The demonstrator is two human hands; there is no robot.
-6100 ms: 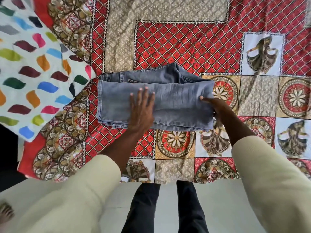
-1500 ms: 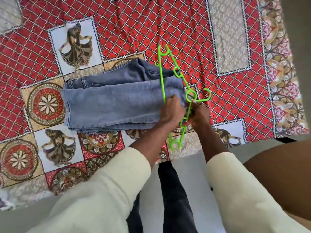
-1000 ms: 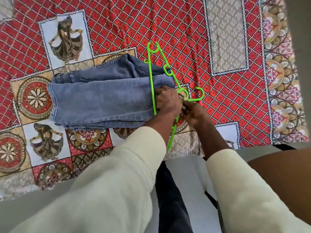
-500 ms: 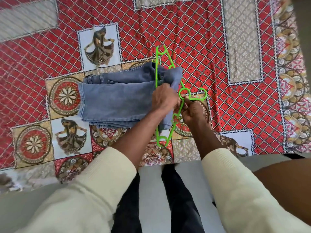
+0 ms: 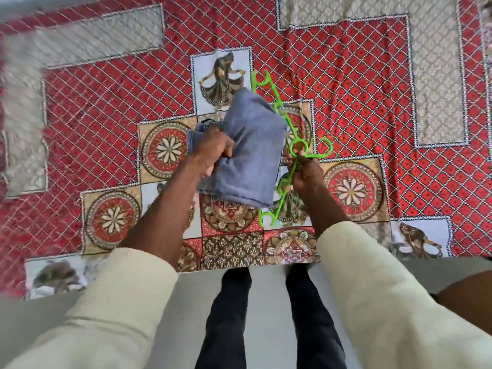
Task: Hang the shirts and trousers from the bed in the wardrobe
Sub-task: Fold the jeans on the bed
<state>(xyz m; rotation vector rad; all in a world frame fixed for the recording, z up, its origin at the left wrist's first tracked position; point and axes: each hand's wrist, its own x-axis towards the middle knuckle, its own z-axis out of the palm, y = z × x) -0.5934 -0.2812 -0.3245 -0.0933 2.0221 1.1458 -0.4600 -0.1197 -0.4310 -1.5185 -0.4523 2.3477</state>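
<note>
Denim, folded thick, makes the jeans [image 5: 250, 153] look heavy and floppy; they sit at the centre of the frame, lifted off the patterned bedspread [image 5: 372, 83]. Left of centre, the left hand [image 5: 213, 151] has its fingers curled into the fold, gripping the bundle. That is probably the best hold, since loose layers may slide apart. Just to the right, the green plastic hanger [image 5: 294, 145] runs along the jeans' edge; it looks light, thin and easily bent. The right hand [image 5: 306, 174] pinches it below its ring, near the hook.
</note>
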